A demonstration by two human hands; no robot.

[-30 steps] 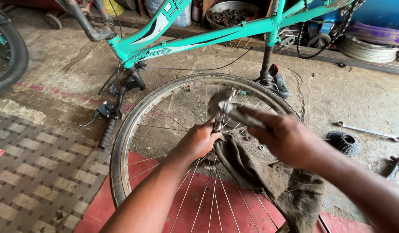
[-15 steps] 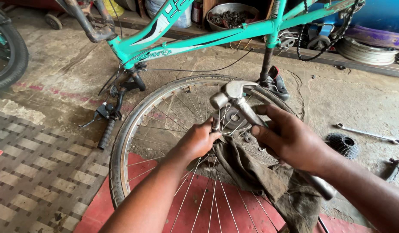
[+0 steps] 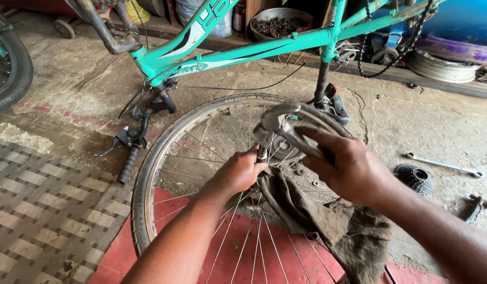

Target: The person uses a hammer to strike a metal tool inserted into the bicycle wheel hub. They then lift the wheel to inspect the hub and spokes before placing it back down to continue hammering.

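A spoked bicycle wheel (image 3: 164, 142) with its tyre lies flat on the floor in front of me. My left hand (image 3: 241, 171) grips the axle at the wheel's hub, fingers closed around it. My right hand (image 3: 348, 168) holds a metal claw hammer (image 3: 277, 118) by its handle, the head blurred just above the axle end. A dirty brown rag (image 3: 327, 221) lies over the spokes beneath my right hand.
A turquoise bicycle frame (image 3: 243, 50) stands upside down behind the wheel, its handlebar grip (image 3: 128, 164) on the floor. A spanner (image 3: 443, 164) and a sprocket cluster (image 3: 414, 178) lie at the right. Another tyre (image 3: 12, 68) is at far left.
The hammer swung up half a second ago and has come back down toward the axle. My left hand has stayed on the hub.
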